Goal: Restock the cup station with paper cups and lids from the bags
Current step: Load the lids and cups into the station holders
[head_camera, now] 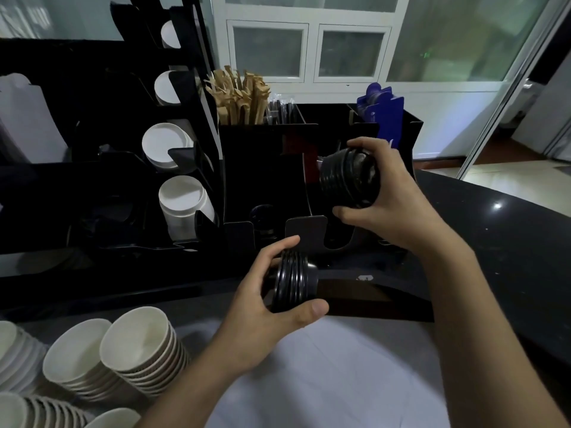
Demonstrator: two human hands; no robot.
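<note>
Before the unlabelled black organizer (268, 168), plain black lids (293, 281) in both hands.

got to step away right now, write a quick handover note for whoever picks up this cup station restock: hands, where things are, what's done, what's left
Left hand: grips a short stack of black lids in front of the organiser's low front slots.
Right hand: grips a bigger stack of black lids, held on its side at the right lid compartment.
Done: the cup rack on the left shows white cups in four slots; a few lids lie in the middle compartment.
Left: slot in both lid stacks, then load the stacks of paper cups lying at bottom left. Wooden stirrers look stocked.
</note>
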